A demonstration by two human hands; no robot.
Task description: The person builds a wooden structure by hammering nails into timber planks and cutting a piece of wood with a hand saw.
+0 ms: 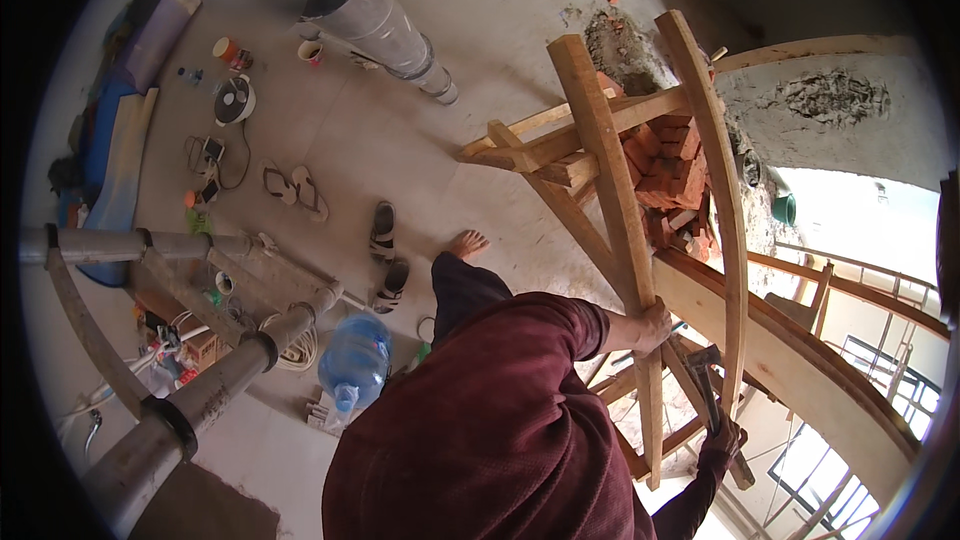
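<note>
My left hand [655,326] wraps around a long wooden post [606,155] of a rough timber frame. Beside it on the right, my right hand [724,436] grips the dark handle of a hammer [704,365]. The hammer's head is near a slanting piece of wood below my left hand. Another long wooden post [712,130] runs roughly alongside the first, with a wooden crosspiece [640,112] joining them higher up. Maroon sleeves cover part of my arms, and my bare foot [468,244] shows on the floor.
Red bricks [670,165] are stacked behind the frame, and a broad wooden board [780,345] slopes away right. A large blue water bottle [357,355], sandals [384,232] and a metal pipe railing [215,405] are left. A thick grey pipe [385,25] stands farther off.
</note>
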